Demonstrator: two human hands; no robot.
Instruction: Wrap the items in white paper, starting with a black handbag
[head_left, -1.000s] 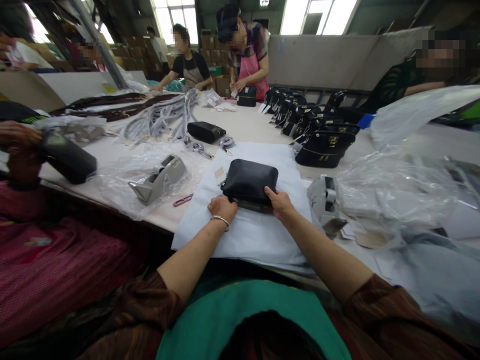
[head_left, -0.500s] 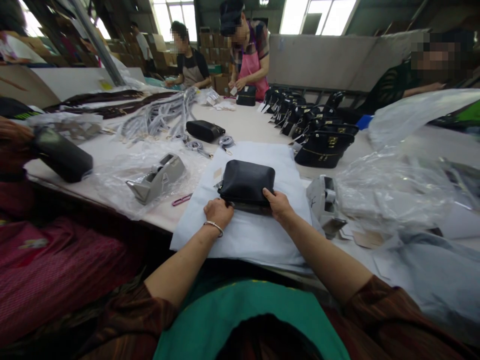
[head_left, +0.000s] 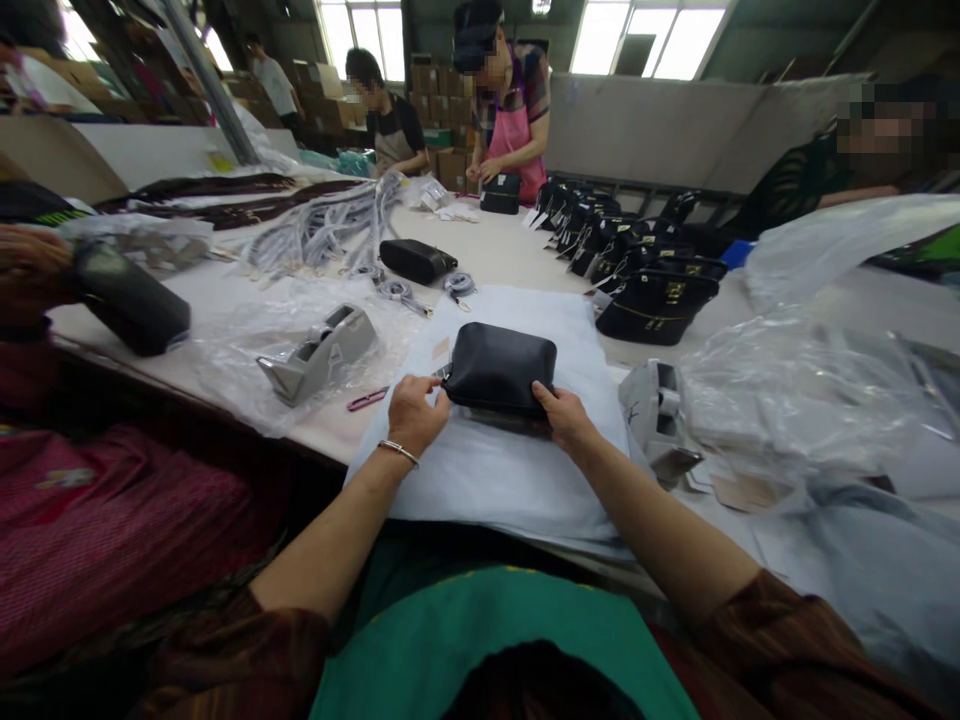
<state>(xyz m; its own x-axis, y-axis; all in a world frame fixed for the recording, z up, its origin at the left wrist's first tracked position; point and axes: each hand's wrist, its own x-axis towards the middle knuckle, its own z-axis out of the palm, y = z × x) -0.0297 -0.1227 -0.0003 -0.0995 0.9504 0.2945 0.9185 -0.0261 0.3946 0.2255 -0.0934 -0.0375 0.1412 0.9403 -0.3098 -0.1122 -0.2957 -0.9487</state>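
A black handbag (head_left: 501, 368) lies on a stack of white sheets (head_left: 517, 480) in front of me. My right hand (head_left: 564, 412) grips its near right corner, thumb on top and fingers underneath. At the bag's left end, my left hand (head_left: 417, 410) has its fingers curled, thumb and forefinger close together beside the corner. A small paper tag (head_left: 441, 350) lies by that corner. Whatever the left fingertips pinch is too small to make out.
Grey tape dispensers stand left (head_left: 319, 352) and right (head_left: 660, 420) of the sheets. A pink cutter (head_left: 367, 399) lies at left. Finished black handbags (head_left: 660, 305) line the right side. Clear plastic (head_left: 795, 370) spreads at right. A co-worker's hand (head_left: 34, 270) holds a black bag at far left.
My left hand has moved left and slightly up, from the bag's front edge to beside its left corner. My right hand keeps its grip on the bag.
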